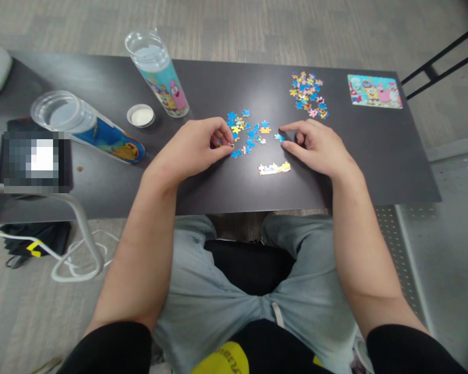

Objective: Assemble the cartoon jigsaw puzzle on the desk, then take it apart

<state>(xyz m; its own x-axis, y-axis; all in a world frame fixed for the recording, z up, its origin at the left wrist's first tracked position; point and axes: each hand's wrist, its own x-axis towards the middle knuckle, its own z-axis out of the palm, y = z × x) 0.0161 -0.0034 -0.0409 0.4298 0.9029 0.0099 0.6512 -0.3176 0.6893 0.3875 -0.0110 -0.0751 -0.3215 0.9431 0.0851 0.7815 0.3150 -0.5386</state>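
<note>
At the left edge of a loose cluster of jigsaw puzzle pieces (251, 134), mostly blue and yellow, my left hand (203, 140) pinches a small puzzle piece (231, 146) between thumb and fingers. To the right of the cluster, my right hand (315, 145) has its thumb and index finger spread apart. A blue puzzle piece (279, 137) lies between those two fingertips, close to the thumb; whether the thumb touches it I cannot tell. Nearer my body lies a joined strip of puzzle pieces (274, 169), pale and yellow, with a straight lower edge.
A second pile of pieces (307, 93) and a cartoon picture card (375, 92) lie far right on the dark table (226, 192). Two clear-topped printed tubes (167, 85) (109, 136) and a round white lid (141, 116) are on the left. A white cable (72, 267) hangs below.
</note>
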